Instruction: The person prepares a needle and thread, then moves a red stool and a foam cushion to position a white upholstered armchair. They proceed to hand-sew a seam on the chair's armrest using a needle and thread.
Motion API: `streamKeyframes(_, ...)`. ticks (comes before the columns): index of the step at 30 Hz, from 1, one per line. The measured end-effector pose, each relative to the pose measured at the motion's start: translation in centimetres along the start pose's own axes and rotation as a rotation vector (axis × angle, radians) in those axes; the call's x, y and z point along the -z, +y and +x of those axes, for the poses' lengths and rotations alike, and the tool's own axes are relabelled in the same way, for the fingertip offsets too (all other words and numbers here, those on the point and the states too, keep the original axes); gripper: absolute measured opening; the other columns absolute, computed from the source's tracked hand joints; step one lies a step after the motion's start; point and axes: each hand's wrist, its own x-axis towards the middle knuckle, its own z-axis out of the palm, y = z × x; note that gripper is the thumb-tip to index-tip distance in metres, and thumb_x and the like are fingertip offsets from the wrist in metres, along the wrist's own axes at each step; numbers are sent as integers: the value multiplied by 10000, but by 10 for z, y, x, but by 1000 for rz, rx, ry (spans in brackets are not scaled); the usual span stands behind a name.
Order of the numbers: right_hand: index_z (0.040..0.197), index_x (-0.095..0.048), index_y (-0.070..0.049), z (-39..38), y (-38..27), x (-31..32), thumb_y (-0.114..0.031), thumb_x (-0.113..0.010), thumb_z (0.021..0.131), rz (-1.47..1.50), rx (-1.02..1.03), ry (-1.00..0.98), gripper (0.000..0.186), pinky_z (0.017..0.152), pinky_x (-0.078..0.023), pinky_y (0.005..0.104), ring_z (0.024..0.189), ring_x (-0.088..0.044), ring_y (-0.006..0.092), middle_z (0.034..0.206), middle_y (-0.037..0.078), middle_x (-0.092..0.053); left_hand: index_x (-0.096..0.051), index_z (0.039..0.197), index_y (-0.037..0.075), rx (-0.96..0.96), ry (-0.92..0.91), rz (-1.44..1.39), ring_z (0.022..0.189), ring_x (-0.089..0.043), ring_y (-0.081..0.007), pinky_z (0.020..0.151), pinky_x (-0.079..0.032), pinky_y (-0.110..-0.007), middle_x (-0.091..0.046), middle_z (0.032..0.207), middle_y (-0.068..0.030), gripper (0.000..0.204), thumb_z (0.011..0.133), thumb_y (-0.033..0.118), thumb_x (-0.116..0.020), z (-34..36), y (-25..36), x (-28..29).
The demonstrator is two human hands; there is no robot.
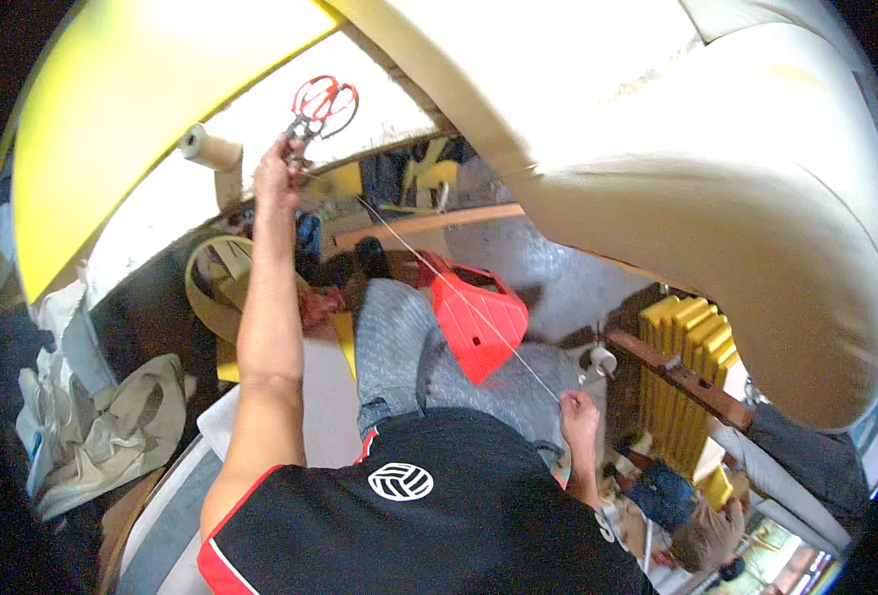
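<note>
My left hand (278, 177) reaches far forward, its fingers closed around the blade end of a pair of scissors (325, 107). The red looped handles stick out beyond the fingers, over a white surface. Close to my body on the right, my right hand (580, 409) is closed in a pinch on a thin pale cord (464, 297). The cord runs taut on a slant between both hands. Its far end meets my left hand, but the exact grip there is too small to make out. Beside the left hand stands a cone of thread (211, 149).
A large beige padded piece (716, 228) fills the right. A yellow sheet (151, 109) rises at upper left. Below the cord lies a red plastic object (478, 322). Yellow foam slabs (682, 347) stand at right, and crumpled cloth (126, 426) lies at left. Another person (702, 526) shows lower right.
</note>
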Motion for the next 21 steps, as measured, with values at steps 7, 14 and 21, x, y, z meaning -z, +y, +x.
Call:
streamKeyframes(7, 970, -699, -1, 93, 39, -17, -244, -689, 879, -213, 91, -135, 260, 675, -516, 349, 708, -678, 221, 747, 120, -694, -562, 983, 65, -167, 57, 88, 474, -430, -58, 385, -306, -209, -609, 762, -24, 138, 1004, 201, -560, 4, 10, 10)
streamKeyframes(14, 906, -699, -28, 249, 59, -62, -226, -646, 926, -121, 395, -194, 206, 603, -511, 419, 676, -666, 383, 782, 209, -679, -237, 1522, 51, -493, 164, 3, 569, -489, -79, 441, -382, -200, -573, 824, -50, 638, 965, 2, -545, -2, -12, 8)
streamKeyframes(21, 934, -717, -73, 330, 127, -137, -348, -619, 948, -181, 631, -110, 291, 644, -523, 475, 749, -670, 424, 803, 234, -681, -538, 1306, -39, -1206, 449, 1078, 907, -644, -225, 753, -531, -316, -629, 1125, -189, 403, 935, 104, -603, 38, -33, 49)
